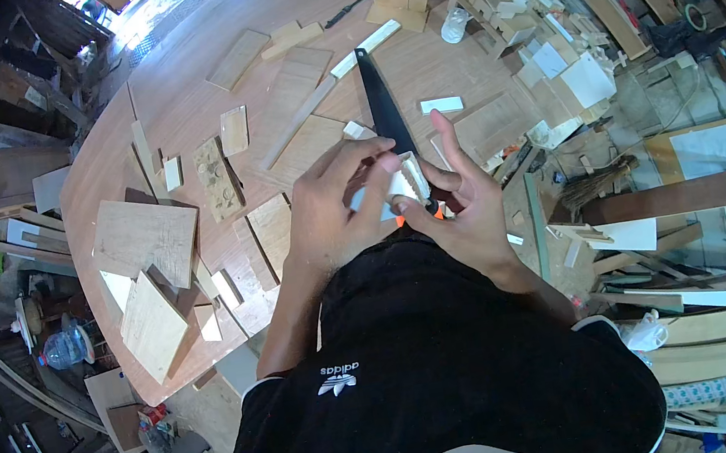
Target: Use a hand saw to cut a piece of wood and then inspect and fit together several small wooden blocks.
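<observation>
Close in front of my body, a small white-faced wood block [409, 182] sits between my two hands. My left hand [328, 204] grips it from the left, its fingers curled over. From the right, my right hand [468, 203] pinches it between the thumb and a bent finger, while another finger points up and away. Just beyond lies a handsaw [381, 96] on the table, its dark blade running away from me; a bit of its orange handle [440, 211] shows by my right hand. A long narrow strip [367, 47] lies by the blade's far tip.
The round wooden table [179, 86] carries several loose boards, among them a square panel [145, 241] and a knotty block [217, 180]. A small white piece [441, 105] lies right of the saw. Offcuts [563, 72] are heaped at the right, near a clear plastic container [454, 26].
</observation>
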Available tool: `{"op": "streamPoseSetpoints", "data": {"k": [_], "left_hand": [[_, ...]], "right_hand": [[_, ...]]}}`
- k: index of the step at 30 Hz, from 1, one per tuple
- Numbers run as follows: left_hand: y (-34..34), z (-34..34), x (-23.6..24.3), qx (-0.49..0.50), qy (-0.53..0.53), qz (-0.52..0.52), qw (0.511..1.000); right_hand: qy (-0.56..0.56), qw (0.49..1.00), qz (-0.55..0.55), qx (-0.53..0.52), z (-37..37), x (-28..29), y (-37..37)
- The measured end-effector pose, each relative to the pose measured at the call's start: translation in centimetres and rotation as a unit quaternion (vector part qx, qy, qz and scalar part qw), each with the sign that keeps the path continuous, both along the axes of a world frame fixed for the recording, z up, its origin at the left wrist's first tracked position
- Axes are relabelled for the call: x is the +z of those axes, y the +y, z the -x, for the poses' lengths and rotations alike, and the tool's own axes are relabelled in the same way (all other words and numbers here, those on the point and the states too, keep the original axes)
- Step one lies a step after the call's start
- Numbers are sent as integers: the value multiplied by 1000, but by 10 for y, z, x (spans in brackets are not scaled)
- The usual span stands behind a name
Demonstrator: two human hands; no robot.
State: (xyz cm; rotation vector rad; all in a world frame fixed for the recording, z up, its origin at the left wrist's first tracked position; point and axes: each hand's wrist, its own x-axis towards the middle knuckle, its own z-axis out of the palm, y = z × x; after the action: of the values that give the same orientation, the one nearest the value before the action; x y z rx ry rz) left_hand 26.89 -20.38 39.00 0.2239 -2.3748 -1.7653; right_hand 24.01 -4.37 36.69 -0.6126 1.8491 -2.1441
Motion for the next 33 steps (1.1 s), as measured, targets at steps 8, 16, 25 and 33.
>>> {"op": "streamPoseSetpoints", "data": {"k": [8,16,25,33], "left_hand": [[-10,3,-2,-160,200,233,938],[0,0,-13,-102,163,292,937],[8,-1,-31,-40,200,268,942],[10,2,-39,-20,241,278,930]], "right_hand": [[39,998,-42,-14,-1,-17,5],[-40,998,-30,-27,0,-10,2],[-46,999,-19,-22,1,-13,2],[-39,999,-25,-15,1,-13,4]]}}
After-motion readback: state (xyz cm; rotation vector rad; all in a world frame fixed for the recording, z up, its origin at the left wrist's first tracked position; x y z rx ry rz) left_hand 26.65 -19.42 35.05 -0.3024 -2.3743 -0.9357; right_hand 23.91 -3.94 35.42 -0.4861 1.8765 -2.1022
